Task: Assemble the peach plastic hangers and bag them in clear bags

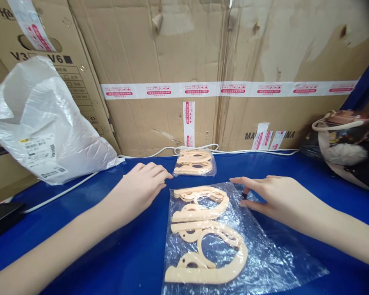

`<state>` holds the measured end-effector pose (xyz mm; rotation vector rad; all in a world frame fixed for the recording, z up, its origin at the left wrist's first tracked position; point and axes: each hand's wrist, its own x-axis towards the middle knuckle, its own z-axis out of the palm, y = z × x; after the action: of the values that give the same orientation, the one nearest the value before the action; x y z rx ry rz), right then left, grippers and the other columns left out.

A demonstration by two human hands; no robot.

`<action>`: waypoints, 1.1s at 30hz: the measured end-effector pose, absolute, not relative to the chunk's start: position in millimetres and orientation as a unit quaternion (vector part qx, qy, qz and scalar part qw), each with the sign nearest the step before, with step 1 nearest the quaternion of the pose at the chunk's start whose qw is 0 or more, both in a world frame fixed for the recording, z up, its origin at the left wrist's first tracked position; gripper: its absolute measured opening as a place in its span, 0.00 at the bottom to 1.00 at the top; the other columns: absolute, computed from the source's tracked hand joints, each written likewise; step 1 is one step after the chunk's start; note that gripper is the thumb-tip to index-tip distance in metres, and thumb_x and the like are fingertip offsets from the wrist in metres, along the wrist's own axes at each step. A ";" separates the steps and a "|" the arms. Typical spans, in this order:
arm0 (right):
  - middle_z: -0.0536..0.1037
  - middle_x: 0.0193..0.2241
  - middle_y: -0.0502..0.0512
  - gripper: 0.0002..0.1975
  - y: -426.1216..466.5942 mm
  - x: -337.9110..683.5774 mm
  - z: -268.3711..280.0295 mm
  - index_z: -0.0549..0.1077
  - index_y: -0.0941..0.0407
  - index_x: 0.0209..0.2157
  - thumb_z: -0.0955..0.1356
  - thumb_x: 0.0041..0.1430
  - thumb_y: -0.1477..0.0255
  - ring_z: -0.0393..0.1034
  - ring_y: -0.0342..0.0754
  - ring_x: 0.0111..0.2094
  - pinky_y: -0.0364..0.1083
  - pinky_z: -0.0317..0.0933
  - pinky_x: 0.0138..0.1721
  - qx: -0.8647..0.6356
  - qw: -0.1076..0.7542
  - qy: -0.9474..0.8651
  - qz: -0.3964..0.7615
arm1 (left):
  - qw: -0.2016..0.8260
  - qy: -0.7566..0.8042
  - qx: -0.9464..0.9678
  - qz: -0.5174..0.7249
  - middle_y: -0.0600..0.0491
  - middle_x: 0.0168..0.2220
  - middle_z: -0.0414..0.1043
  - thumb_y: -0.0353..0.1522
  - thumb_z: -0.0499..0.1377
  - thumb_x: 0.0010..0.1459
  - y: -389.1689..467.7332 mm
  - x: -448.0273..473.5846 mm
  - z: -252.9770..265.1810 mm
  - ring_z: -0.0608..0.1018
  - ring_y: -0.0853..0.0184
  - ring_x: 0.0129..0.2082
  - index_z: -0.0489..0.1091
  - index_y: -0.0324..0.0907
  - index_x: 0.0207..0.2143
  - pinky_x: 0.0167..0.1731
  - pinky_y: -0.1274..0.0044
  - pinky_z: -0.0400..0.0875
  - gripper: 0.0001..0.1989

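A clear plastic bag [273, 254] lies flat on the blue table, holding beige folding hangers [244, 256] with curved hooks and small round holes. A smaller wrapped pack of similar hangers [193, 168] lies behind it. My left hand [144, 182] hovers left of the gap between the two packs, fingers loosely extended and apart from the thumb, with nothing seen in it. My right hand [264, 194] is over the bag's upper right edge, index finger and thumb spread. A small dark spot shows between those fingers; what it is I cannot make out.
A white mailing bag [49, 123] with a label leans at the left. Large cardboard boxes [160, 61] stand along the back, with a white cable [258, 152] before them. A dark bag [347, 151] sits at the right, a black object [3, 219] at the left edge.
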<state>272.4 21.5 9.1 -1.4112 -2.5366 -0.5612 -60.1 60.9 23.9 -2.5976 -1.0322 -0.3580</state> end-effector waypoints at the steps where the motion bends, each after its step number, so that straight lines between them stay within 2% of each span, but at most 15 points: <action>1: 0.81 0.29 0.51 0.22 22.1 274.6 10.8 0.68 0.53 0.54 0.68 0.56 0.66 0.75 0.52 0.25 0.47 0.64 0.26 -0.477 0.095 -0.856 -0.177 | 0.124 -0.375 -0.910 -0.122 0.48 0.49 0.72 0.33 0.49 0.66 63.4 -69.7 28.7 0.72 0.58 0.48 0.70 0.42 0.47 0.46 0.68 0.64 0.12; 2: 0.81 0.29 0.50 0.23 22.2 276.0 13.0 0.67 0.52 0.54 0.68 0.56 0.67 0.75 0.52 0.27 0.47 0.64 0.27 -0.476 0.101 -0.859 -0.158 | 0.082 -0.393 -0.909 -0.117 0.47 0.53 0.70 0.38 0.52 0.64 66.4 -81.0 33.2 0.71 0.58 0.52 0.67 0.42 0.51 0.49 0.68 0.64 0.16; 4: 0.79 0.28 0.48 0.23 21.1 277.4 18.5 0.66 0.51 0.54 0.68 0.56 0.68 0.74 0.49 0.28 0.44 0.63 0.27 -0.466 0.115 -0.871 -0.103 | 0.012 -0.427 -0.901 -0.084 0.46 0.59 0.64 0.45 0.59 0.57 73.3 -106.3 40.5 0.68 0.55 0.57 0.60 0.44 0.59 0.53 0.68 0.64 0.30; 7: 0.76 0.25 0.45 0.21 17.8 277.7 26.1 0.67 0.49 0.53 0.67 0.57 0.68 0.72 0.45 0.25 0.41 0.60 0.24 -0.453 0.122 -0.882 -0.038 | -0.025 -0.474 -0.880 -0.023 0.44 0.64 0.57 0.44 0.65 0.49 84.2 -137.6 45.1 0.65 0.51 0.60 0.54 0.45 0.64 0.55 0.66 0.64 0.42; 9: 0.75 0.24 0.46 0.19 16.1 277.9 28.4 0.67 0.49 0.53 0.66 0.59 0.67 0.71 0.45 0.24 0.42 0.60 0.24 -0.450 0.136 -0.882 -0.044 | -0.047 -0.499 -0.865 -0.005 0.43 0.63 0.59 0.42 0.65 0.49 90.2 -147.1 45.1 0.68 0.52 0.58 0.55 0.45 0.63 0.53 0.68 0.66 0.41; 15: 0.74 0.25 0.47 0.17 16.4 277.8 26.3 0.66 0.49 0.53 0.63 0.63 0.64 0.70 0.46 0.26 0.43 0.60 0.27 -0.445 0.165 -0.877 -0.077 | -0.069 -0.516 -0.853 -0.039 0.46 0.54 0.71 0.37 0.65 0.48 94.0 -141.7 43.7 0.76 0.55 0.49 0.66 0.43 0.56 0.45 0.73 0.72 0.31; 19: 0.74 0.26 0.48 0.17 15.5 277.1 29.3 0.66 0.49 0.53 0.63 0.63 0.62 0.70 0.46 0.27 0.44 0.61 0.28 -0.447 0.193 -0.869 -0.087 | -0.044 -0.501 -0.861 -0.075 0.51 0.54 0.70 0.35 0.61 0.55 87.5 -140.0 49.2 0.75 0.58 0.49 0.65 0.40 0.55 0.49 0.73 0.69 0.25; 22: 0.74 0.27 0.48 0.15 11.7 274.0 33.7 0.68 0.50 0.50 0.63 0.64 0.62 0.69 0.46 0.28 0.44 0.61 0.29 -0.456 0.239 -0.855 -0.066 | -0.025 -0.473 -0.874 -0.111 0.55 0.54 0.68 0.40 0.60 0.57 83.4 -131.5 56.1 0.72 0.57 0.51 0.64 0.42 0.55 0.51 0.72 0.67 0.25; 24: 0.74 0.29 0.49 0.14 7.0 268.8 36.0 0.69 0.50 0.48 0.63 0.63 0.62 0.69 0.45 0.29 0.43 0.62 0.29 -0.460 0.278 -0.843 -0.027 | -0.023 -0.452 -0.883 -0.126 0.52 0.53 0.68 0.44 0.63 0.53 76.7 -115.7 58.8 0.72 0.57 0.52 0.62 0.44 0.56 0.50 0.72 0.68 0.30; 26: 0.74 0.31 0.50 0.15 0.8 261.1 37.0 0.70 0.50 0.47 0.64 0.62 0.60 0.68 0.45 0.30 0.43 0.63 0.29 -0.462 0.312 -0.830 0.033 | 0.005 -0.413 -0.894 -0.176 0.51 0.54 0.65 0.45 0.63 0.54 62.8 -92.3 57.9 0.71 0.59 0.51 0.59 0.47 0.58 0.49 0.71 0.69 0.31; 30: 0.76 0.35 0.50 0.17 -12.2 243.9 35.1 0.73 0.49 0.47 0.64 0.61 0.56 0.69 0.46 0.33 0.42 0.63 0.29 -0.465 0.331 -0.789 0.228 | 0.019 -0.327 -0.915 -0.234 0.51 0.58 0.59 0.39 0.60 0.59 22.4 -43.7 46.0 0.69 0.59 0.54 0.52 0.51 0.61 0.51 0.71 0.69 0.30; 33: 0.75 0.31 0.51 0.18 -16.1 236.4 32.7 0.76 0.53 0.42 0.65 0.59 0.56 0.65 0.43 0.28 0.41 0.58 0.25 -0.440 0.320 -0.740 0.396 | 0.036 -0.297 -0.924 -0.238 0.49 0.59 0.59 0.36 0.58 0.61 2.7 -25.0 36.6 0.67 0.58 0.56 0.50 0.48 0.62 0.53 0.70 0.66 0.30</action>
<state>236.4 -16.1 32.7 -1.1578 -1.9440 1.0411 -25.0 2.7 36.6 -2.8374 -0.9129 -0.7318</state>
